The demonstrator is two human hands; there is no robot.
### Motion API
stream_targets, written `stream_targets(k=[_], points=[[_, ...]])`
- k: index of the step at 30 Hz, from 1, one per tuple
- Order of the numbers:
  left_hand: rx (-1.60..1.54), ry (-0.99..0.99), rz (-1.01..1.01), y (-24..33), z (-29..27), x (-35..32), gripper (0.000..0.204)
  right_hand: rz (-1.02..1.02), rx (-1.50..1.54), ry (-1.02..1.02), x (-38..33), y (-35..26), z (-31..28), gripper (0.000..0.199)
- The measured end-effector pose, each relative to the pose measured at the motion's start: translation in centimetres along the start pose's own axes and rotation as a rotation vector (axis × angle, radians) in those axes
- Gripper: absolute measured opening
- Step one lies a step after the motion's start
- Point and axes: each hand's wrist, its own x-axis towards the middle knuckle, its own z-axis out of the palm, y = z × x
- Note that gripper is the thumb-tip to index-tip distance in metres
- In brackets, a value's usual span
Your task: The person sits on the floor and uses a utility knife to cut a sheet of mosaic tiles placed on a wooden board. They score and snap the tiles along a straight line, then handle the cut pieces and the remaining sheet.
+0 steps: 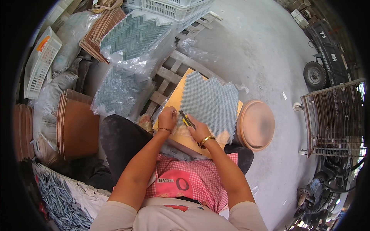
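Zigzag-edged mesh sheet [210,102] on yellow board [175,96]; wooden pallet [169,74] on grey floor [250,46].

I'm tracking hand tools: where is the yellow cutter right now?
In the head view, the yellow cutter is near the centre, in the right hand, just right of the left hand, at the lower left of the mesh sheet.

Workshop with storage, for tile work by its contents. Floor [281,65]: bare, grey. Stock: herringbone tile sheets [135,36], stacked, in clear plastic; loose tile strips [58,198], heaped; brown boards [79,127], stacked upright. Storage: pale plastic crates [169,9]; wooden pallet [167,74]. Equipment: metal rack [331,121]; dark vehicle [325,50], rubber-tyred. Worktop: mesh sheet [210,96] on yellow board [175,97].
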Motion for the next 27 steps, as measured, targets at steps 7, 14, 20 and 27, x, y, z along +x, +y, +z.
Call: stream_targets(k=[7,14,20,27], points=[[0.012,0.006,-0.015,-0.2,0.1,-0.3,0.005,-0.02,-0.01,-0.004,-0.5,-0.2,0.4,0.05],[-0.002,0.012,-0.004,-0.9,0.0,0.0,0.007,-0.108,-0.091,0.043,-0.1,0.8,1.5,0.05],[-0.075,0.005,-0.001,-0.1,-0.2,-0.1,0.007,-0.218,-0.203,0.168,0.6,2.9,2.0,0.052],[0.072,-0.023,-0.026,-0.4,-0.7,-1.3,0.005,-0.153,-0.46,0.101,-0.7,0.4,0.9,0.054]])
